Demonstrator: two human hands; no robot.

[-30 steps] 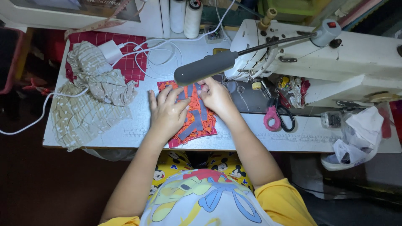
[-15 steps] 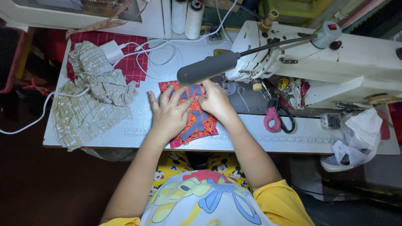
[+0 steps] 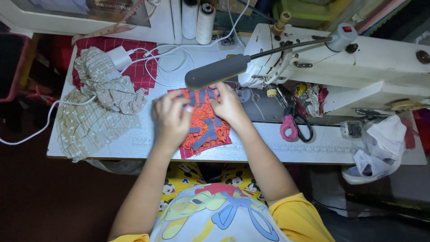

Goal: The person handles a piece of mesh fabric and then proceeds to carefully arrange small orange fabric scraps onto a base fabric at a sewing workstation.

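Note:
My left hand (image 3: pixel 170 121) and my right hand (image 3: pixel 228 105) rest on a pile of small orange and grey fabric pieces (image 3: pixel 208 130) lying on a dark red cloth at the middle of the sewing table (image 3: pixel 268 148). The left hand's fingers pinch at a small piece near the pile's upper left; the hand is blurred. Fingertips of the right hand press the pile's top edge, just under a grey lamp head (image 3: pixel 217 71). The white sewing machine (image 3: pixel 358 62) stands to the right of both hands.
A beige patterned garment (image 3: pixel 98 107) lies heaped at the table's left over a red checked cloth (image 3: pixel 139 71). A white charger and cable (image 3: pixel 148 58) lie behind it. Pink-handled scissors (image 3: pixel 293 125) lie right of the hands. Two thread cones (image 3: pixel 197 18) stand at the back. A white bag (image 3: pixel 378 148) hangs at the right edge.
Both hands have shifted slightly toward the far edge of the fabric pile. The left hand has gone from lying flat with spread fingers to curling its fingers at a small piece.

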